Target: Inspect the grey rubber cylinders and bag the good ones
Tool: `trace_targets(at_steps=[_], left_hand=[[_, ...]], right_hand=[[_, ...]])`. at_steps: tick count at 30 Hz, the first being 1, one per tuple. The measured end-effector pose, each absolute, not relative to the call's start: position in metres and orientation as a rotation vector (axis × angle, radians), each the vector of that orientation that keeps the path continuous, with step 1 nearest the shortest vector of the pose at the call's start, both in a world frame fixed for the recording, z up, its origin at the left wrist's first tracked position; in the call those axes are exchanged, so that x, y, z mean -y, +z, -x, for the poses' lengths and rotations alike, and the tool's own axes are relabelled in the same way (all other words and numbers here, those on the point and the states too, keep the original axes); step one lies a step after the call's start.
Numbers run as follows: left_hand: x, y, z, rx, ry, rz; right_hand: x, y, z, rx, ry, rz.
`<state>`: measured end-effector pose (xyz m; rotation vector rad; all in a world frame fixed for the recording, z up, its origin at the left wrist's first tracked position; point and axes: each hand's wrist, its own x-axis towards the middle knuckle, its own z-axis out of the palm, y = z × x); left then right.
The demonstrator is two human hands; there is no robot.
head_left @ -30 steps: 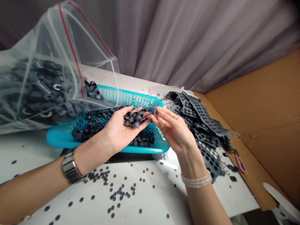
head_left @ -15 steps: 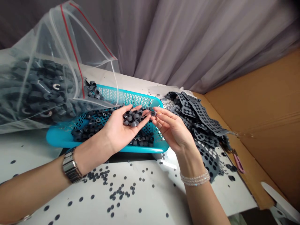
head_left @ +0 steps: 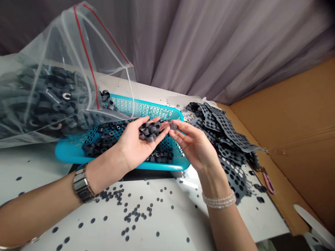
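My left hand [head_left: 136,143] is palm up over the blue basket [head_left: 167,166], cupped around several small dark grey rubber rings [head_left: 150,130]. Between the thumb and fingers of my right hand [head_left: 197,143] is one grey ring [head_left: 173,126], held just beside the left fingertips. More dark rings [head_left: 101,143] lie in the basket below my hands. A clear zip bag [head_left: 52,97] with red stripes, full of similar grey pieces, leans over the basket's left part.
Perforated dark rubber sheets [head_left: 225,129] are heaped on the right. Small dark discs [head_left: 136,212] lie scattered over the white table [head_left: 167,219]. A pink-handled tool [head_left: 268,183] lies by the cardboard [head_left: 293,118]. A grey curtain [head_left: 209,45] hangs behind.
The ring in my right fingers has turned and now shows a lighter grey face. The whole view has shifted slightly, with the bag and basket a little further right.
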<state>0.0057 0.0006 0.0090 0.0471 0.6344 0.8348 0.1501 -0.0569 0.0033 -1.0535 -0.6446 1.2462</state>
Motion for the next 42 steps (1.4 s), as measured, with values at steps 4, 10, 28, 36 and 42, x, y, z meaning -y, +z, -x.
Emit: trace_targets(at_steps=[4, 10, 28, 36, 42], left_hand=[[0.0, 0.009, -0.005, -0.62, 0.854, -0.041], [0.0, 0.009, -0.005, -0.568, 0.891, -0.017], [0.001, 0.011, -0.005, -0.632, 0.831, -0.145], [0.002, 0.013, -0.007, -0.613, 0.863, -0.107], [0.002, 0.011, -0.007, -0.593, 0.868, -0.081]], right_hand=[[0.056, 0.002, -0.148, 0.704, 1.195, 1.083], [0.057, 0.0, -0.143, 0.99, 0.915, 1.346], [0.06, 0.0, -0.134, 1.576, 0.482, 1.504], [0.059, 0.0, -0.141, 1.449, 0.595, 1.535], [0.058, 0.0, -0.14, 1.457, 0.588, 1.518]])
